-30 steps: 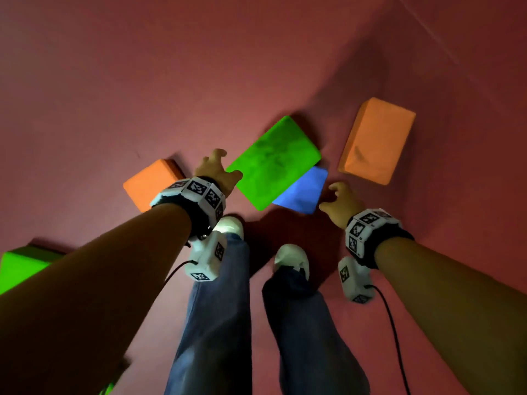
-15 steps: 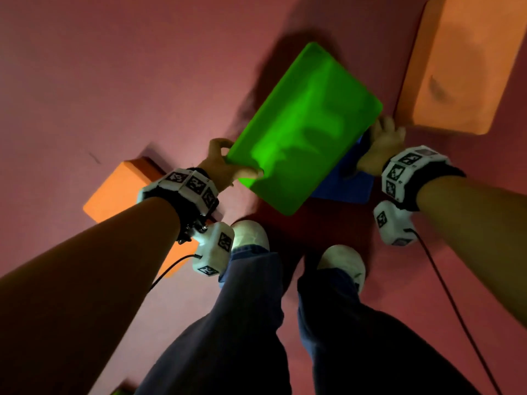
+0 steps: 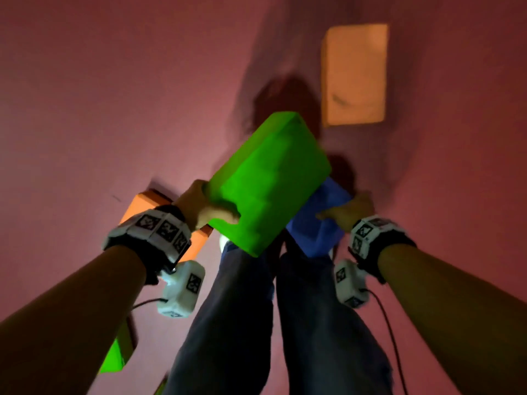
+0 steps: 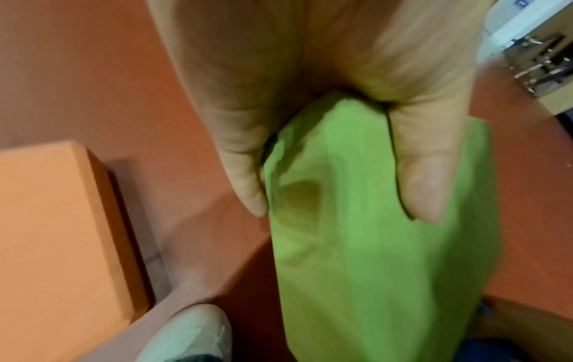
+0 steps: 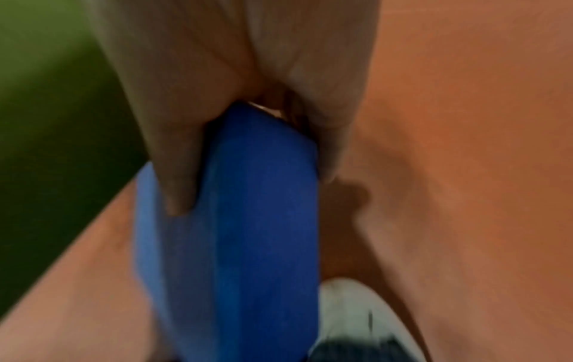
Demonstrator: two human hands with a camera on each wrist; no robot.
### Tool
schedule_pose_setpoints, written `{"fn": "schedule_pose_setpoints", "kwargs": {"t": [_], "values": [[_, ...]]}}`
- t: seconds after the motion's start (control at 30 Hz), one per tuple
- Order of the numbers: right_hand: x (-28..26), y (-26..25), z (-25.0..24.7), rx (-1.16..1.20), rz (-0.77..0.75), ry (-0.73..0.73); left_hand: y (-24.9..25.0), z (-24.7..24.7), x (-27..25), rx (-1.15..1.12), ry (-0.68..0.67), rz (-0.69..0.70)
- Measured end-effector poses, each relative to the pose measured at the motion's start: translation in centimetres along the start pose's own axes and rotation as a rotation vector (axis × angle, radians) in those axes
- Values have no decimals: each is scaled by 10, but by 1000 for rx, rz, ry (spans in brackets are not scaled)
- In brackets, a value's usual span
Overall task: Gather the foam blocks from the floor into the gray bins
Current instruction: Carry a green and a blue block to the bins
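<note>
White shoes (image 3: pixel 225 243) and jeans (image 3: pixel 236 323) above red floor (image 3: pixel 114 109).

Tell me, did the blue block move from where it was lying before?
Yes. The blue block is up off the pink floor now, gripped in the right hand.

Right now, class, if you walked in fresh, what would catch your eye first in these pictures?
The bright green block, lifted mid-frame in the left hand, stands out first against the dull red floor. Just beside it, the right hand holds a blue block above the person's legs. Two orange blocks lie on the floor: one far ahead, one beneath the left wrist.
</note>
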State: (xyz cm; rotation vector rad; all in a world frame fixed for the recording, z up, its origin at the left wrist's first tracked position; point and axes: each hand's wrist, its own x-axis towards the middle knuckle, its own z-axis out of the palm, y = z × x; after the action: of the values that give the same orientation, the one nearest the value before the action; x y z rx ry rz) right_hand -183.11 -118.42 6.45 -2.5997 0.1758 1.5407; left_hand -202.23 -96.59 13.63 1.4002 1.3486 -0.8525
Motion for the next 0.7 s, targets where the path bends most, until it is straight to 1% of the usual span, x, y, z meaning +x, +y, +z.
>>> {"fn": "schedule_pose_setpoints", "kwargs": {"t": [0.07,0.13,0.17,0.23,0.33,0.43,0.5,0.6,0.7], "values": [[-42,22,-28,65,64,115,21,1,-40,-52,64,-4],[-84,49,-61,81,69,155,48,6,-77,-59,102,31],[-99,62,-74,96,73,160,59,9,-91,-73,105,46],[-135,85,-102,176,64,178,87,14,-121,-32,87,85],[-191,117,-141,338,100,265,128,22,-172,76,52,191],[-252,148,-166,504,164,345,158,33,-218,216,-20,362],[-297,171,-174,567,180,405,172,44,-258,325,-66,500],[-376,219,-171,627,220,529,183,59,-333,496,-113,709],[-467,268,-166,669,263,653,192,83,-411,619,-120,869]]}}
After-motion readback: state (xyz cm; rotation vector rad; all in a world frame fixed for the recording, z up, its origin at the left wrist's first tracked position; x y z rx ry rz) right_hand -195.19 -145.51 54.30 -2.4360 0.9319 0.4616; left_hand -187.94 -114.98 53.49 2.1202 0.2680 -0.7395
